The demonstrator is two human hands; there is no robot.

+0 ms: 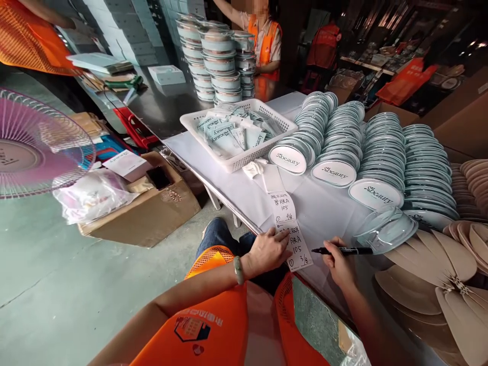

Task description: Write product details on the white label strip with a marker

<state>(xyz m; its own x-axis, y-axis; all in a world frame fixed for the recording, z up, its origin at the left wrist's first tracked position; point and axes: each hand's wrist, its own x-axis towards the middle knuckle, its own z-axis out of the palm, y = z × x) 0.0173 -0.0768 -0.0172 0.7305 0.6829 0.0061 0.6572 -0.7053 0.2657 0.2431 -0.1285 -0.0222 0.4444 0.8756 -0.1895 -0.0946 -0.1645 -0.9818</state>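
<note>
i see the left hand (267, 251) lying flat, fingers spread, pinning the label strip (292, 231) to the white table (328, 211). the right hand (339, 264) has fingers curled round a black marker (343, 250), tip just beside the strip's lowest label, near rows of "beauty" lids (381, 152).

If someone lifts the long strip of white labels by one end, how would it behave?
The label strip would probably flop and curl, since it is thin paper that ends in a loose roll. It seems very light: the left hand pins it flat with fingertips alone. It may also slide easily on the smooth white table cover.
</note>
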